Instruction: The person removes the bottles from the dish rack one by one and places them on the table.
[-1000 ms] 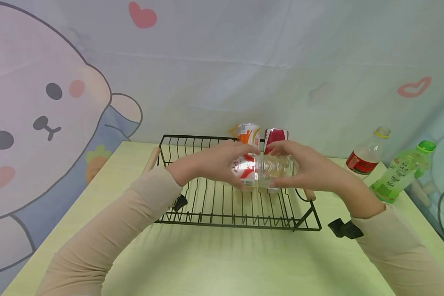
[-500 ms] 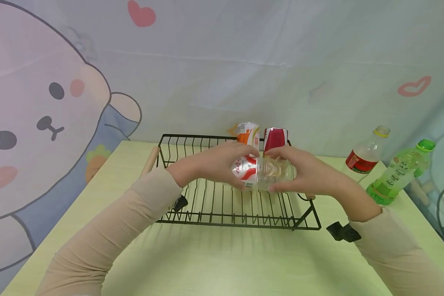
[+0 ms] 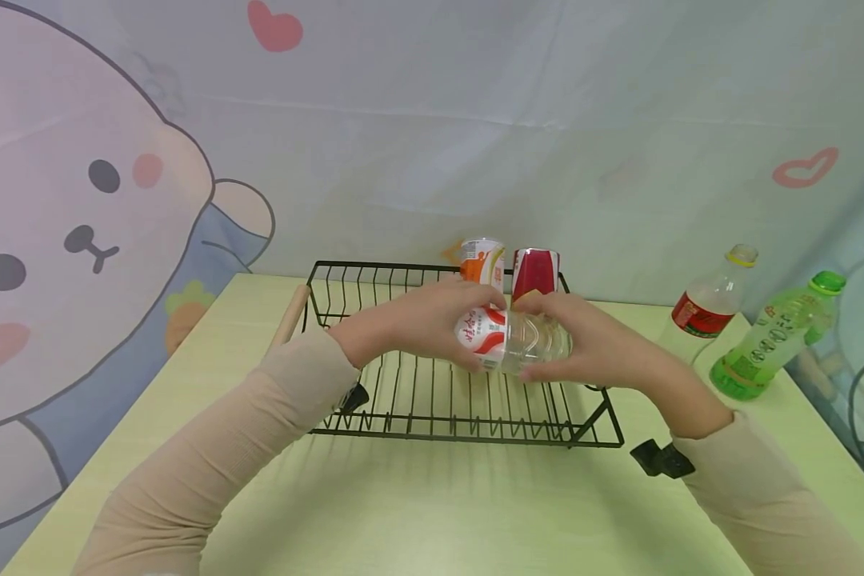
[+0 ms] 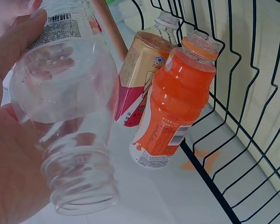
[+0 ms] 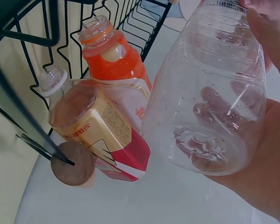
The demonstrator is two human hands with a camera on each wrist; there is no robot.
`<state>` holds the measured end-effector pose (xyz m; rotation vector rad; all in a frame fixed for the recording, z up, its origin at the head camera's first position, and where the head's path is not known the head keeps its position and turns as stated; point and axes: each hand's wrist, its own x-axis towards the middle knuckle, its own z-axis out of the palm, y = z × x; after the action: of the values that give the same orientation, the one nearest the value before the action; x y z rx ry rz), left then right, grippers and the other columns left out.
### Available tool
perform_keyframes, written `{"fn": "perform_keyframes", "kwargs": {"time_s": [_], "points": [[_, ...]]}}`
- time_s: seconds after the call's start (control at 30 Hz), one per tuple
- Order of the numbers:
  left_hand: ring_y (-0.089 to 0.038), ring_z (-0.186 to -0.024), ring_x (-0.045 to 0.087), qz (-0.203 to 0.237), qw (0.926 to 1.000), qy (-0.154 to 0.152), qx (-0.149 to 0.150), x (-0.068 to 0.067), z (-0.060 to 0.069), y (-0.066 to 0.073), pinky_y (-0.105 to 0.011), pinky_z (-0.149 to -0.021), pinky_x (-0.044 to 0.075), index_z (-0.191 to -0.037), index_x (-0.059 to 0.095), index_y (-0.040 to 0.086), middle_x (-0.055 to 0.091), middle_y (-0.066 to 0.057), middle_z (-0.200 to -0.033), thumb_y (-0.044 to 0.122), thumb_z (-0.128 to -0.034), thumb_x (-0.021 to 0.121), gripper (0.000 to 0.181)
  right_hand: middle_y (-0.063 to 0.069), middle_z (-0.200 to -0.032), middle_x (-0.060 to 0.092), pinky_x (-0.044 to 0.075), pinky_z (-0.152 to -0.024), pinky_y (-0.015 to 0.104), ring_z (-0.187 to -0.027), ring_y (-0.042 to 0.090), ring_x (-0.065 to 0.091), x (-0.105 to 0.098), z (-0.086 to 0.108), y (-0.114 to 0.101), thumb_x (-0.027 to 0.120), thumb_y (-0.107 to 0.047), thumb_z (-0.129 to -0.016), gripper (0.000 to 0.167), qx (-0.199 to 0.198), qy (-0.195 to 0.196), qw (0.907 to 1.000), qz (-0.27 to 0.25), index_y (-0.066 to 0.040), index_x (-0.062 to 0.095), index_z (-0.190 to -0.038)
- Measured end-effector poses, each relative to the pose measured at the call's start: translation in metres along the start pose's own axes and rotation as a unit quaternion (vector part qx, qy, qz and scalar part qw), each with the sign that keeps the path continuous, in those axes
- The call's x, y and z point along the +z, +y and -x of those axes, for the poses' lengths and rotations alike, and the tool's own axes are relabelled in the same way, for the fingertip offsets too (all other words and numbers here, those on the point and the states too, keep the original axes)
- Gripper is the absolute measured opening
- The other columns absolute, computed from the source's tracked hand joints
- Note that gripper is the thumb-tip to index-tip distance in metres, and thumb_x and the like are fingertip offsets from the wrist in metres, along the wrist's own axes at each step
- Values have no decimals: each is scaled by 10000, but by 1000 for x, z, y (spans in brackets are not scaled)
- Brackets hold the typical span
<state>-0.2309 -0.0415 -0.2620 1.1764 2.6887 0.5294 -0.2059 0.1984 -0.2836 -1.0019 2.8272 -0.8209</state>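
A clear plastic bottle [image 3: 534,340] with a white and red label lies level between both hands, above the black wire dish rack [image 3: 432,437]. My left hand [image 3: 435,316] grips the label end; in the left wrist view the bottle's neck is uncapped. My right hand [image 3: 605,344] holds the base end, fingers and thumb curled round it. Water drops show inside the bottle in the right wrist view. In the rack, just behind the hands, an orange-and-white bottle [image 4: 177,102] and a red-and-gold bottle [image 5: 107,133] rest side by side, both uncovered at the neck or hard to tell.
Right of the rack stand a clear bottle with a red label [image 3: 706,312] and a green bottle [image 3: 770,344]. A wooden handle [image 3: 290,316] runs along the rack's left side. A patterned cloth [image 3: 418,144] hangs behind the table [image 3: 432,512].
Both hands keep hold of the clear bottle. It has come slightly lower toward the rack, and its label has turned a little. The right forearm has shifted slightly left.
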Motion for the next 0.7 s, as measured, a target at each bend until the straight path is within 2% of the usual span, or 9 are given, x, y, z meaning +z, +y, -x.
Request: {"fn": "perform_keyframes", "kwargs": {"time_s": [0.17,0.43,0.7], "points": [[-165,-1078,429,2,9999,23,105,3,-2,0,-258,-797,462,-1301,508,191,577,49,-1150,297,-751,820,642,12,-1265,541,529,-846,411,-1139,224,490,3,1,3,839,-328,-740,689,46,-8,10000,-65,-184,498,-1321],[-145,-1069,448,-165,9997,16,167,4,-5,1,-271,-815,453,-1297,517,182,584,51,-1150,321,-736,829,657,63,-1292,537,537,-821,398,-1139,245,479,7,4,7,838,-355,-736,731,147,54,9998,-160,-170,490,-1352],[-152,-1082,448,-194,9996,15,194,5,-7,2,-269,-823,456,-1293,518,178,586,46,-1141,333,-729,832,664,89,-1267,549,530,-827,437,-1123,267,487,9,8,8,825,-330,-757,693,335,97,9993,-95,-144,506,-1343]]}}
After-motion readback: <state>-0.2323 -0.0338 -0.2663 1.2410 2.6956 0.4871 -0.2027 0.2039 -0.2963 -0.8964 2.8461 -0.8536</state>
